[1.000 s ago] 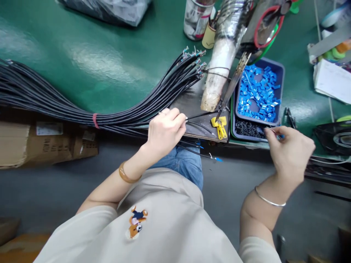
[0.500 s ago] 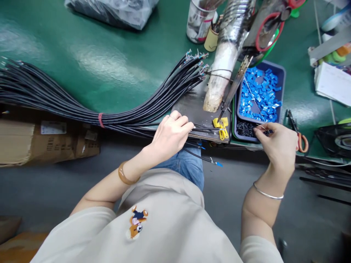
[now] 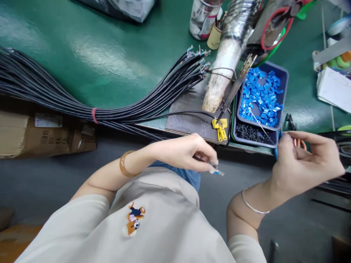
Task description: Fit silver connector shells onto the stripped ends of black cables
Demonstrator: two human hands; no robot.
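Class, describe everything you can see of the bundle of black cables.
The bundle lies along the front edge of the green bench: many slim black cables, seemingly plastic-coated, cinched by a pink band. Leftward it leaves the picture; rightward most cables curve up the picture and fan out, ending in coloured wires. One cable strays toward the yellow clip.

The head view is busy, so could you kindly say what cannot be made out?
Head view:
Cable bundle: cut off by the left edge.
Held cable: mostly hidden by the left hand.
Blue item: partly hidden by the right hand.
Black pieces: too small to distinguish.
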